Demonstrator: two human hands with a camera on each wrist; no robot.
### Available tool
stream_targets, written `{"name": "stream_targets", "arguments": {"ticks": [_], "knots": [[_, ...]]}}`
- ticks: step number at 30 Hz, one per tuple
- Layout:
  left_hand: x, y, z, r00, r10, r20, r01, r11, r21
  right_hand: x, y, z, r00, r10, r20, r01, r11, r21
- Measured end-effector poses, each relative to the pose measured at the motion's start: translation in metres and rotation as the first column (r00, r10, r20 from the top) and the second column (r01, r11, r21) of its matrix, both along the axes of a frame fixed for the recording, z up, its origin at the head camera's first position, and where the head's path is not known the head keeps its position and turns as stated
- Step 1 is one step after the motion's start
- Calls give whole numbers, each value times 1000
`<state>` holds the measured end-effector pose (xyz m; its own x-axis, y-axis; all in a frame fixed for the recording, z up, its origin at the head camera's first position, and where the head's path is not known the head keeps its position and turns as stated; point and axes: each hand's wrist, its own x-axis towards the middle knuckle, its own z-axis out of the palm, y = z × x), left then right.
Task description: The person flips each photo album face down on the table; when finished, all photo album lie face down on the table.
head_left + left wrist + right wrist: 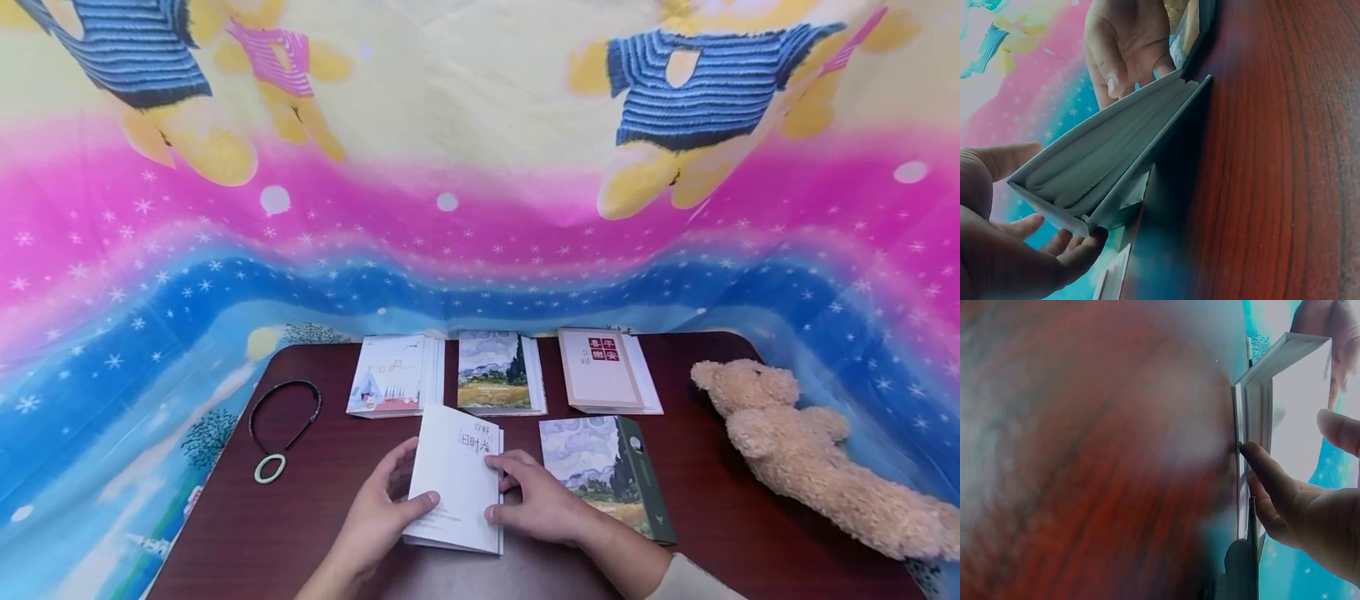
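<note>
A white hardcover book [450, 492] with dark Chinese characters on its cover stands slightly tilted above the near part of the table. My left hand [378, 508] grips it along the spine, thumb on the front cover. In the left wrist view, the fingers of that hand curl under the spine, and the book's pages [1110, 144] fan between the parted covers. My right hand [543, 500] holds the opposite edge. The right wrist view shows its thumb by the front cover and a finger against the back one.
On the dark wooden table [225, 533], three books stand at the back: a pale one [390, 375], a landscape-painted one [491, 375] and a beige one [592, 367]. A painted sleeve [592, 467] lies right, beside a plush bear [795, 458]. A headband [285, 387] and pale green ring [270, 468] lie left.
</note>
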<state>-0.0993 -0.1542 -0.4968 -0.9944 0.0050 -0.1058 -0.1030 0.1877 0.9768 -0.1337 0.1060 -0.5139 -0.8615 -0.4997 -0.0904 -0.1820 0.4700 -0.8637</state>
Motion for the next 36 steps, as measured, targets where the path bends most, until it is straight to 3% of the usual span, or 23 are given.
{"name": "stream_targets", "arguments": {"ticks": [12, 21, 36], "knots": [[4, 5, 12, 1000, 3, -9, -3, 999, 34, 0, 1, 2, 1000, 26, 17, -25, 999, -37], [6, 7, 17, 997, -51, 65, 37, 978, 204, -1, 1, 2, 998, 35, 52, -30, 996, -81], [8, 10, 24, 992, -110, 52, 95, 966, 241, 1, -2, 5, 993, 40, 108, -21, 986, -166]]}}
